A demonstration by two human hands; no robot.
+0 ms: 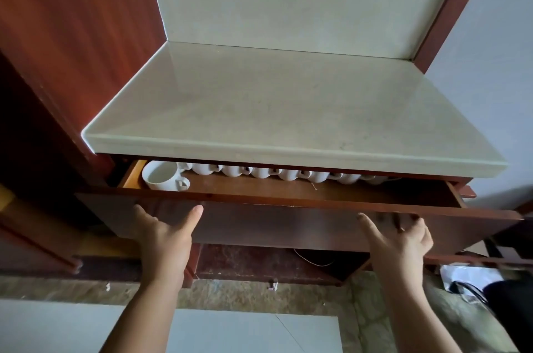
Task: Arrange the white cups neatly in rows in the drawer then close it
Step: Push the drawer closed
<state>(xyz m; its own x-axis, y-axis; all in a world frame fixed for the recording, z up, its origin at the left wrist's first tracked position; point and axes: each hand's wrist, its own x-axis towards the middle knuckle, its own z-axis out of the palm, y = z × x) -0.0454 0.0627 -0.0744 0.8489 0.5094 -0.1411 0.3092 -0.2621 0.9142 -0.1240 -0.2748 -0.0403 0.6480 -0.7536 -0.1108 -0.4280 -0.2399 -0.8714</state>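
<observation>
The dark wooden drawer (288,220) under the pale stone counter stands only slightly pulled out. Inside, a row of several white cups (261,172) runs along the back, mostly hidden under the counter edge. One more white cup (163,176) sits at the drawer's left end, its mouth showing and its handle pointing right. My left hand (165,233) lies flat against the drawer front at the left, fingers spread. My right hand (399,237) rests against the drawer front at the right, fingers apart. Neither hand holds anything.
The stone counter (259,110) overhangs the drawer, with a matching backsplash behind it. Red-brown wooden panels stand at the left and upper right. Below the drawer is an open recess with a white cable (314,259). White packaging (464,277) lies on the floor at the right.
</observation>
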